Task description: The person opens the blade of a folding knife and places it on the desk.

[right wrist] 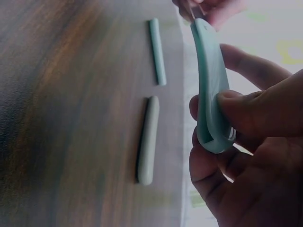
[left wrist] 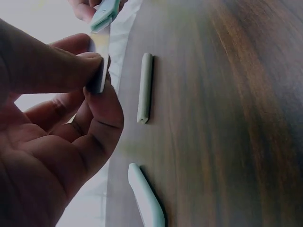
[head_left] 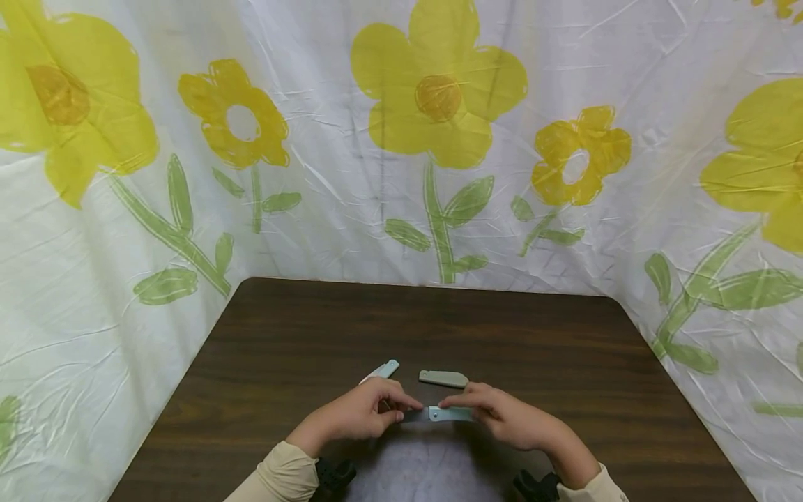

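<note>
Above the near part of the table, a folding knife (head_left: pixel 454 414) with a mint-green handle is held level, its blade (left wrist: pixel 100 78) out of the handle. My left hand (head_left: pixel 357 413) pinches the blade between thumb and fingers. On the other side, my right hand (head_left: pixel 517 420) grips the handle (right wrist: pixel 210 80), thumb on one face and fingers behind it; in the head view a finger lies along its top near the pivot. The fingers of the left hand cover part of the blade.
Just beyond the hands, a grey-green folding-knife-like piece (head_left: pixel 443 378) lies on the dark wooden table (head_left: pixel 282 335). A pale mint piece (head_left: pixel 390 367) of similar shape lies to its left, partly behind the left hand. A flowered curtain (head_left: pixel 326 209) surrounds the table.
</note>
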Demonstrator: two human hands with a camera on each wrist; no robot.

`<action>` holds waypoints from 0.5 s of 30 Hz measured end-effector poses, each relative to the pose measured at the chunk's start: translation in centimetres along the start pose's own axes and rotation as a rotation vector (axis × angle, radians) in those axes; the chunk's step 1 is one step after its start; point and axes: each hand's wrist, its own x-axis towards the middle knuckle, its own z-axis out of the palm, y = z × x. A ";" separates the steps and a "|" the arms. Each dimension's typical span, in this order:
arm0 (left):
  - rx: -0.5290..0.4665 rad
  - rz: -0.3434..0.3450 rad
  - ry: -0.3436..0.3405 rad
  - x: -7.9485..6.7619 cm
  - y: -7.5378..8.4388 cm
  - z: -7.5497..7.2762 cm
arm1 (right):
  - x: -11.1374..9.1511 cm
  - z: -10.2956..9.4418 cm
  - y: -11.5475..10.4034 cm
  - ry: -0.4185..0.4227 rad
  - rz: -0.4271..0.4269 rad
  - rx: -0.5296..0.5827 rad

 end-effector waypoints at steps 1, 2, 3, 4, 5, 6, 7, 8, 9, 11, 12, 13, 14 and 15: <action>0.004 -0.003 -0.008 0.0 0.0 0.0 | 0.0 0.0 0.0 -0.004 -0.001 -0.008; 0.008 -0.003 -0.014 0.0 0.0 0.0 | 0.0 0.0 0.0 -0.007 -0.001 -0.016; 0.012 0.000 -0.020 0.0 0.1 -0.1 | 0.0 0.0 0.0 -0.012 -0.001 -0.018; 0.012 0.001 -0.024 0.0 0.0 -0.1 | 0.0 0.0 0.0 -0.015 0.001 -0.022; 0.012 0.001 -0.027 0.0 0.0 0.0 | 0.0 0.0 0.0 -0.016 0.002 -0.025; 0.011 0.000 -0.031 0.1 0.0 0.0 | 0.0 0.0 -0.1 -0.018 0.002 -0.026; 0.013 -0.004 -0.033 0.1 -0.1 0.1 | 0.0 0.0 0.0 -0.018 0.002 -0.030; 0.012 -0.005 -0.032 0.1 -0.1 0.1 | 0.0 0.1 0.1 -0.016 0.002 -0.032; 0.015 -0.010 -0.029 0.0 -0.2 0.2 | 0.0 0.1 0.2 -0.013 0.004 -0.030; 0.022 -0.020 -0.011 0.0 -0.4 0.4 | -0.1 0.4 0.4 0.002 0.012 -0.024; 0.030 -0.022 -0.001 0.0 -0.5 0.4 | -0.1 0.6 0.6 0.008 0.019 -0.014; 0.040 -0.022 0.011 0.1 -0.6 0.5 | -0.2 0.8 0.8 0.019 0.024 -0.009; 0.049 -0.021 0.023 0.1 -0.7 0.7 | -0.2 1.0 0.9 0.030 0.028 -0.001; 0.066 -0.021 0.033 0.1 -0.8 0.8 | -0.3 1.2 1.0 0.039 0.033 0.007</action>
